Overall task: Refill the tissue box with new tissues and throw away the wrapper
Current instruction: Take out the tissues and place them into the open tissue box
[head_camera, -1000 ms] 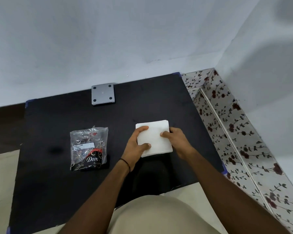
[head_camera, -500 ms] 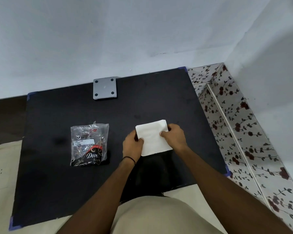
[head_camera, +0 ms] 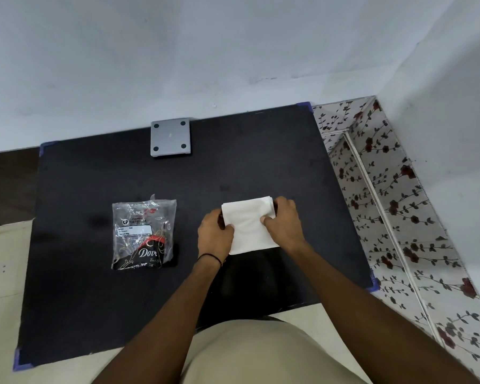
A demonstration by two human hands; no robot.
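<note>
Tissues (head_camera: 249,227): white folded stack on the black table (head_camera: 94,300), right of centre, held from both sides. Left hand (head_camera: 215,235) has fingers curled onto the stack's left edge; right hand (head_camera: 284,224) pinches the right edge, thumb on top. Clear wrapper (head_camera: 144,231) with dark printed lower part lies flat, well to the left; contents cannot be told. Grey square plate (head_camera: 170,137) at far edge. Pale wall (head_camera: 178,51) behind; floral panel (head_camera: 394,206) right.

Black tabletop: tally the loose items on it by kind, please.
White tissue stack, held by both hands: 1
Clear plastic wrapper: 1
Grey square plate: 1
Total: 3
</note>
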